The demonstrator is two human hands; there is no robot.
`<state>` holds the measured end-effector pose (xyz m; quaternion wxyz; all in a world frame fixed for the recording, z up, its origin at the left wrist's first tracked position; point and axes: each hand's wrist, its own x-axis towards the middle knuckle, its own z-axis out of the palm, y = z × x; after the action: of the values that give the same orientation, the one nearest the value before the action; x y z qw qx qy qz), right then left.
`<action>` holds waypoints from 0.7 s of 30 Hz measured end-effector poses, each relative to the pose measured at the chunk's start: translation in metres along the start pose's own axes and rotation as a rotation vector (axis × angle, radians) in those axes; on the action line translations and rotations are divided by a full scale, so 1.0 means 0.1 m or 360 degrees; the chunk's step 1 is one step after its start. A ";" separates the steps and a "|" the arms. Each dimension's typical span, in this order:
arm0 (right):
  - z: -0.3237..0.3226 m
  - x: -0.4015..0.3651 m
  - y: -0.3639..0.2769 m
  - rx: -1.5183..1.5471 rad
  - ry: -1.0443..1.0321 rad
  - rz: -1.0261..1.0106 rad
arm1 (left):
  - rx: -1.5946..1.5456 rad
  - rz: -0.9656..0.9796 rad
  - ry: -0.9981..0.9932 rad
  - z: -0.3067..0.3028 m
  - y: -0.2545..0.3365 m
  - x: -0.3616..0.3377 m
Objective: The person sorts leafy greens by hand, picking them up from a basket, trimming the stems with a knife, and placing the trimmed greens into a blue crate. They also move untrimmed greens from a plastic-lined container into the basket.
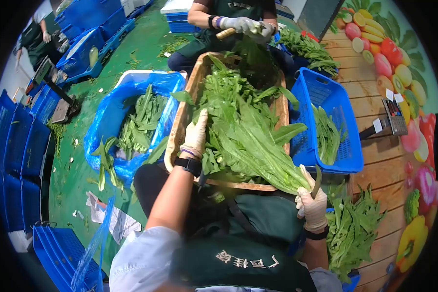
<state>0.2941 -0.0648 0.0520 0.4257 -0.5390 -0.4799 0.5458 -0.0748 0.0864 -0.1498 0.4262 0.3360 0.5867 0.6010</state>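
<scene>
A large bunch of long-leaf lettuce (258, 146) lies slanting across a brown crate (180, 121) heaped with more of the same greens. My right hand (311, 202), in a white glove, is closed around the pale stem end of the bunch at the crate's near right corner. A dark curved blade (317, 181), apparently a knife, sticks up from that same hand; its handle is hidden. My left hand (195, 136), also gloved, rests against the leaves at the crate's left side, fingers stretched out.
A blue-lined tub (100, 124) with greens stands left. A blue basket (328, 82) holding some leaves is right, with heaped lettuce (353, 228) nearer me. Across the crate, a co-worker's gloved hands (246, 25) hold something. Blue crates (22, 151) line the far left.
</scene>
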 end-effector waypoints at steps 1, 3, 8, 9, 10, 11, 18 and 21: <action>-0.01 -0.04 -0.04 -0.0079 0.0030 0.0068 | 0.0273 -0.0273 0.0161 0.01 -0.04 0.05; -0.16 -0.13 -0.12 -0.0016 0.0054 0.0119 | 0.1234 -0.0335 -0.0102 0.08 0.86 -0.24; -0.59 -0.21 -0.13 0.0233 0.0592 0.0114 | -0.0703 -0.0668 -0.0238 -0.90 -0.19 0.65; -0.81 -0.20 -0.18 0.0259 0.0667 0.0072 | -0.0593 -0.0732 -0.0297 -0.96 -0.15 0.63; -0.96 -0.17 -0.17 0.0220 0.0759 0.0033 | -0.0563 -0.0695 -0.0234 -0.92 -0.09 0.48; -1.12 -0.11 -0.21 0.0269 0.0815 -0.0010 | -0.0542 -0.0654 -0.0158 -0.83 -0.01 0.30; -2.03 1.04 -0.09 0.0309 0.1258 -0.0359 | 0.0044 -0.0353 0.0213 0.06 0.54 -0.80; -2.52 1.82 0.31 0.0441 0.1426 -0.0413 | 0.0053 -0.0269 0.0264 0.04 0.43 -0.87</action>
<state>0.5370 0.1249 -0.0002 0.7228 -0.5949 -0.2355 0.2613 -0.0404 0.0116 -0.0984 0.4198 0.2415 0.6561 0.5789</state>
